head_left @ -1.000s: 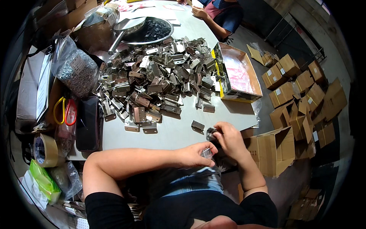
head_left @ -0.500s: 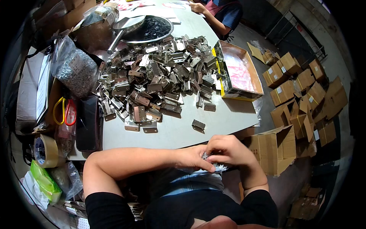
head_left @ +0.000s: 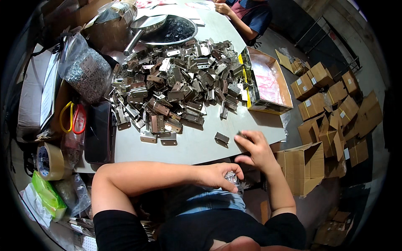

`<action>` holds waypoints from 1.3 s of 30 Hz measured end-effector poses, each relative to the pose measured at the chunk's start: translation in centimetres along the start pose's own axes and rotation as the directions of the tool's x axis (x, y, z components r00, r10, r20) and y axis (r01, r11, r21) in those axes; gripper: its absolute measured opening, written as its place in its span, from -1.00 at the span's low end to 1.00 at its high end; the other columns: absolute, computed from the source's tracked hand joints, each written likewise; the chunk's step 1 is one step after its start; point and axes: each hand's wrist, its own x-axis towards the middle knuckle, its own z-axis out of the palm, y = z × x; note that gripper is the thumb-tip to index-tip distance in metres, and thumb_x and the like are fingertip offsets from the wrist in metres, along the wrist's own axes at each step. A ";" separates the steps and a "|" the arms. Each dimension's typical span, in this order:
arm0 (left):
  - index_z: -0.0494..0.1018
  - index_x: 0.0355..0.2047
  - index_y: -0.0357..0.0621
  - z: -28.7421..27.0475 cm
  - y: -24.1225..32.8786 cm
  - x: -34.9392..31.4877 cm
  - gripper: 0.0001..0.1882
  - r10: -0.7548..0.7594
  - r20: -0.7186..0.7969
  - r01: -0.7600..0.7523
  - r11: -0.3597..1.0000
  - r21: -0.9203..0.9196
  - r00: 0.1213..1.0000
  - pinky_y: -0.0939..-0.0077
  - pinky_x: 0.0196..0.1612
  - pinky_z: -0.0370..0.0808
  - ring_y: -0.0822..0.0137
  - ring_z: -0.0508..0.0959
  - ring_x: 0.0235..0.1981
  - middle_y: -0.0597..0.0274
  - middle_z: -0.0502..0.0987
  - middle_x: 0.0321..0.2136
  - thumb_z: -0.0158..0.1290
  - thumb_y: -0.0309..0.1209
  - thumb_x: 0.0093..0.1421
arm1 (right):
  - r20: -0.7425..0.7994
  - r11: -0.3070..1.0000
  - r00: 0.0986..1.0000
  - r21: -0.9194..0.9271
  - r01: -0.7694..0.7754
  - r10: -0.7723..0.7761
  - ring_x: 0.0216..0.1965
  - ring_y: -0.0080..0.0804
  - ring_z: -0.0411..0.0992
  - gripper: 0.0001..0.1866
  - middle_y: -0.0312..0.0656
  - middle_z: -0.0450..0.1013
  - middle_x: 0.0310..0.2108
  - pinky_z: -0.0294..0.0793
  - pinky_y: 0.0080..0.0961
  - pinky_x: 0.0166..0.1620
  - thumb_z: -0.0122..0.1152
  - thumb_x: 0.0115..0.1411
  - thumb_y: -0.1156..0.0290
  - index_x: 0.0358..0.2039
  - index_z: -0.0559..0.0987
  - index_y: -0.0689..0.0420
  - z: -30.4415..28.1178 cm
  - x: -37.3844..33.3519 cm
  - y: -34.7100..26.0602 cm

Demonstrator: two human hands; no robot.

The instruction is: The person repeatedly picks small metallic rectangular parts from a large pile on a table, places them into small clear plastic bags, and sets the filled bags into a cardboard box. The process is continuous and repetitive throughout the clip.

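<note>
Left hand (head_left: 215, 175): its fingers curl around a crumpled, shiny clear plastic bag (head_left: 230, 177), gripping it in front of the person's light blue clothing; I can't make out what the bag contains.
Right hand (head_left: 257, 150): its fingers are spread, thumb well apart from the forefinger, held at the near edge of the pale grey surface (head_left: 184, 151); something dark and blurred shows at the forefinger tip, too unclear for me to name.
Lone bracket: one bent, dark silvery metal bracket (head_left: 222, 139) lies just left of the right-hand fingertips.
Bracket heap: a broad pile of bent, silvery-brown metal brackets (head_left: 171, 90) sits beyond both sets of fingers, to the left of the right hand.
Open carton: a black-and-yellow cardboard box (head_left: 268, 107) stands beyond the right fingers, with pink-and-clear plastic packets (head_left: 266, 85) inside.
Bowl: a round steel bowl (head_left: 167, 44) of small dark pieces is farther off, behind the heap, a steel scoop (head_left: 150, 24) lying across it.
Floor side: an open brown cardboard box (head_left: 297, 171) is near, to the right of the right-hand fingers.
Far edge: a co-worker's hand (head_left: 223, 8) shows well beyond the fingers.
</note>
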 end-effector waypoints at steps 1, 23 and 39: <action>0.32 -0.01 -0.15 0.1 -0.1 0.0 -0.49 -0.002 0.012 0.002 1.000 0.001 1.000 0.64 -0.25 0.39 0.53 0.41 -0.28 0.38 0.41 -0.30 0.29 -0.39 0.08 | -0.038 0.998 0.998 -0.017 0.055 -0.056 -0.15 -0.12 0.42 -0.52 -0.13 0.41 -0.11 0.44 -0.25 -0.08 0.41 -0.06 0.23 -0.08 0.59 0.04 0.3 -1.2 0.0; 0.33 -0.01 -0.19 0.4 0.3 -0.2 -0.51 0.004 -0.026 -0.001 0.992 0.123 1.000 0.65 -0.24 0.40 0.50 0.43 -0.24 0.29 0.43 -0.25 0.26 -0.42 0.09 | -0.037 0.860 0.887 0.269 -0.434 0.460 -0.33 -0.08 0.48 -0.77 -0.04 0.46 -0.37 0.47 -0.30 -0.23 0.32 0.05 0.38 -0.27 0.63 0.21 3.0 3.9 -4.1; 0.30 0.01 -0.15 0.5 0.8 -0.4 -0.48 -0.059 -0.095 0.061 0.998 0.021 0.994 0.69 -0.49 0.30 0.55 0.36 -0.44 0.35 0.37 -0.32 0.27 -0.36 0.10 | -0.022 0.886 0.932 0.318 -0.338 0.363 -0.27 -0.08 0.44 -0.70 -0.06 0.35 -0.23 0.46 -0.28 -0.22 0.34 0.02 0.45 -0.23 0.47 0.19 2.2 2.7 -3.8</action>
